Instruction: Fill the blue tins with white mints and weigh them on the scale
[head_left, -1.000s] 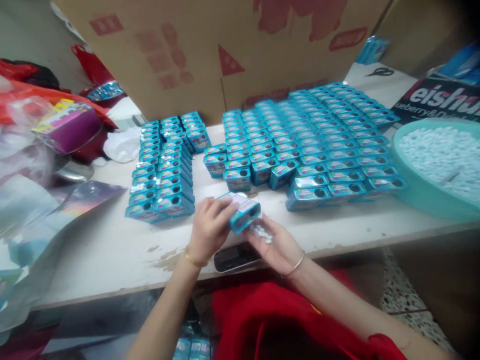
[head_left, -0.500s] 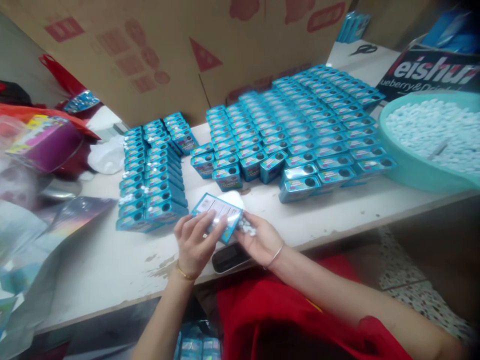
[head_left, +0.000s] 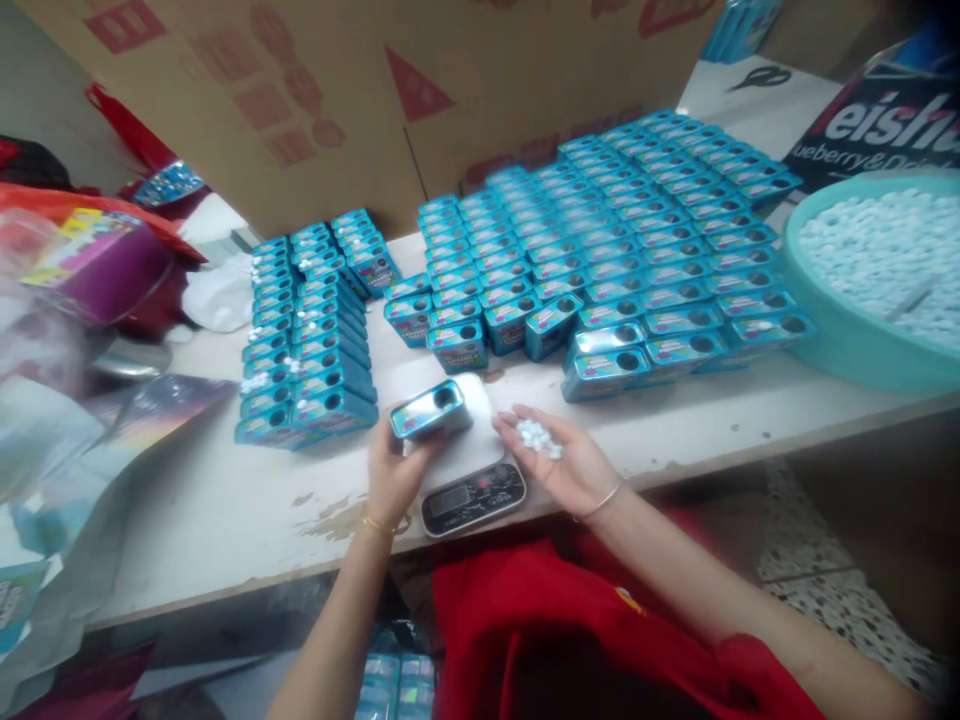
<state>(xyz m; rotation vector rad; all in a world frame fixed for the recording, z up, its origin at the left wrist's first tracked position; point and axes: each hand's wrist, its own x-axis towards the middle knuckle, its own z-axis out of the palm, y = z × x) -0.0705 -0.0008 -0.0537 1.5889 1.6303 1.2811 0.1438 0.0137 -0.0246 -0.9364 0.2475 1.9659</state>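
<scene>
My left hand [head_left: 401, 470] is closed around a blue tin box [head_left: 429, 408], held upright over the scale with the dark round hole in its top facing up. Palm up, my right hand [head_left: 570, 465] cups a small heap of white candies [head_left: 538, 437], its fingertips beside the scale's edge. Under and between the hands is a small digital scale [head_left: 474, 500] with a white platform and a black display panel. Whether the tin touches the platform is hard to tell.
Rows of blue tins [head_left: 600, 260] stand to the right, and a smaller block of tins [head_left: 334, 400] to the left, some with white candies on top. A teal basin [head_left: 847, 335] of candies is at far right. Behind stands a large cardboard box [head_left: 330, 60].
The tin was tipped over my right palm and is now upright. My left hand has turned it, and my right hand has moved right, its candies now in plain view.
</scene>
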